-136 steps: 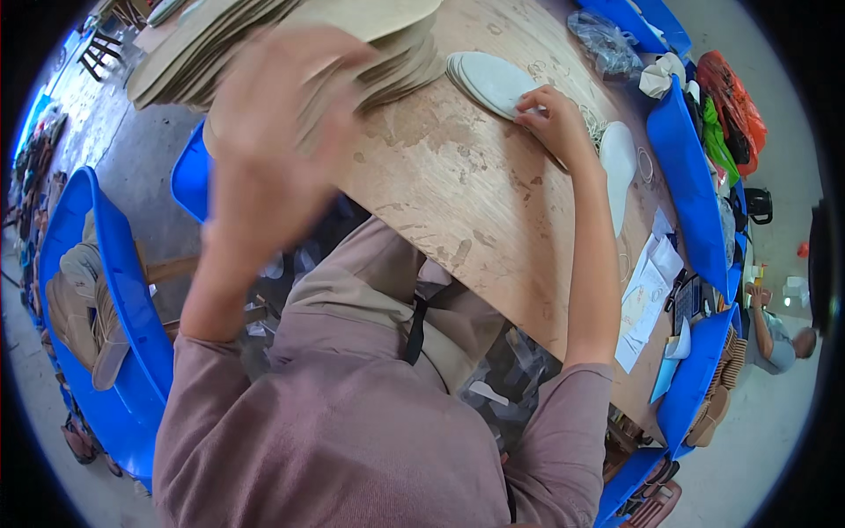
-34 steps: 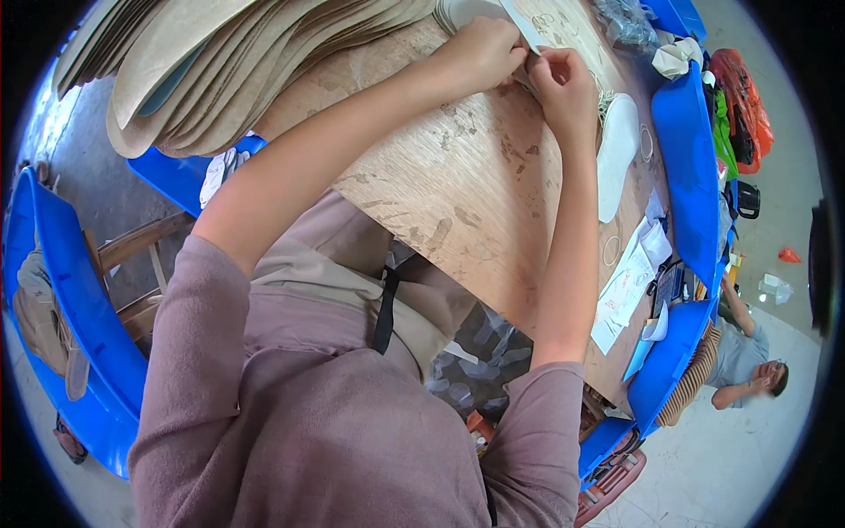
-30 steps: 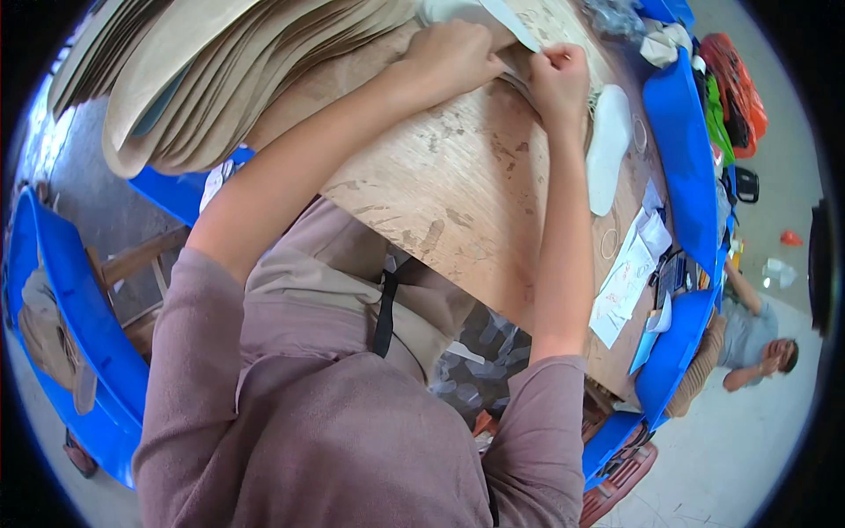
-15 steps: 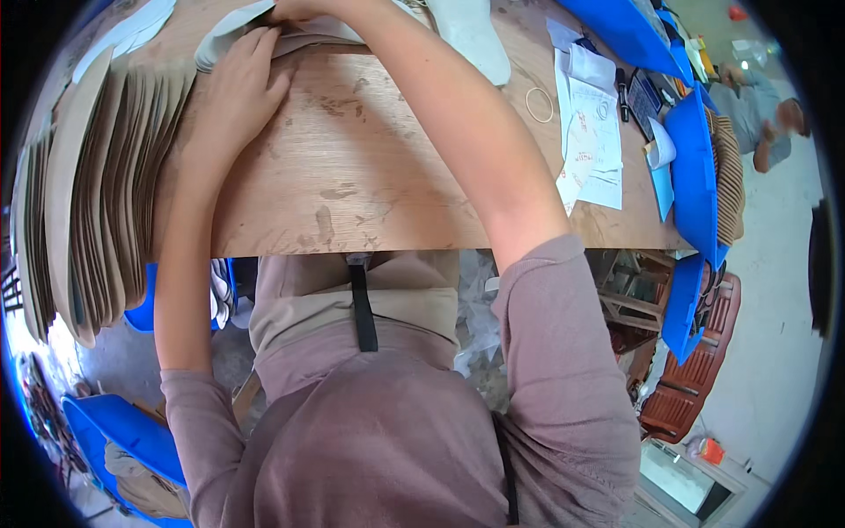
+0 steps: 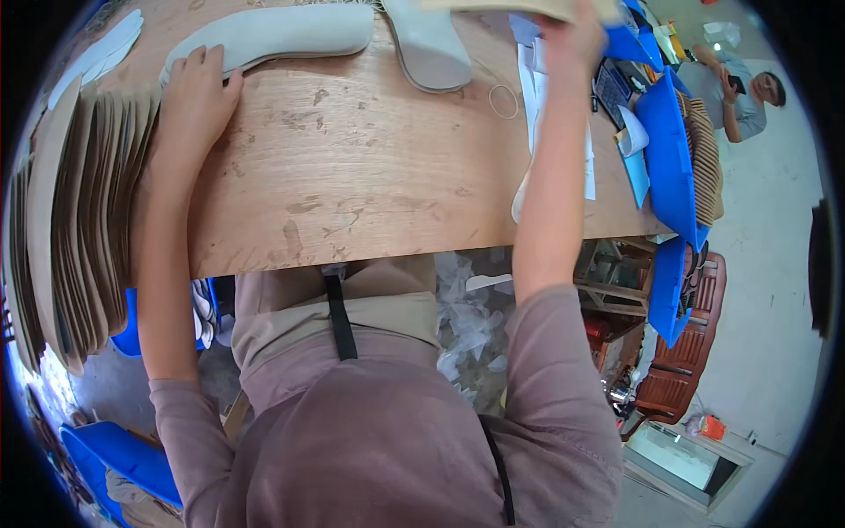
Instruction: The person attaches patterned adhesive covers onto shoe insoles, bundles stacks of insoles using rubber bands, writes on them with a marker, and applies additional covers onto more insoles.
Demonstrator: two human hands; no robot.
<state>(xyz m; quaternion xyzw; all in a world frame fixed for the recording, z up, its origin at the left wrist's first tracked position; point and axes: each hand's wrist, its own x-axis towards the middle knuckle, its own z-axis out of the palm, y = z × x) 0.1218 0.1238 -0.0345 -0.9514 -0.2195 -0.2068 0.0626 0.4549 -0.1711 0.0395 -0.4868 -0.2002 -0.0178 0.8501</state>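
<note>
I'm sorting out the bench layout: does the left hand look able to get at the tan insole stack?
Probably yes: the left hand rests on the left end of the pale grey insoles, close beside the tan insole stack, and nothing visible stands between them.

Your light-brown wooden counter [image 5: 352,185] shows streaky grain and darker brown blotches. The flat, curved insole-shaped pieces [image 5: 282,33] are pale grey; your fanned stack of long, thin sheets [image 5: 84,220] runs beige to tan. Your knit top [image 5: 370,440] is mauve, your cloth trousers [image 5: 400,312] beige, your narrow strap [image 5: 341,326] black. The plastic bin [image 5: 662,158] is bright blue.
</note>
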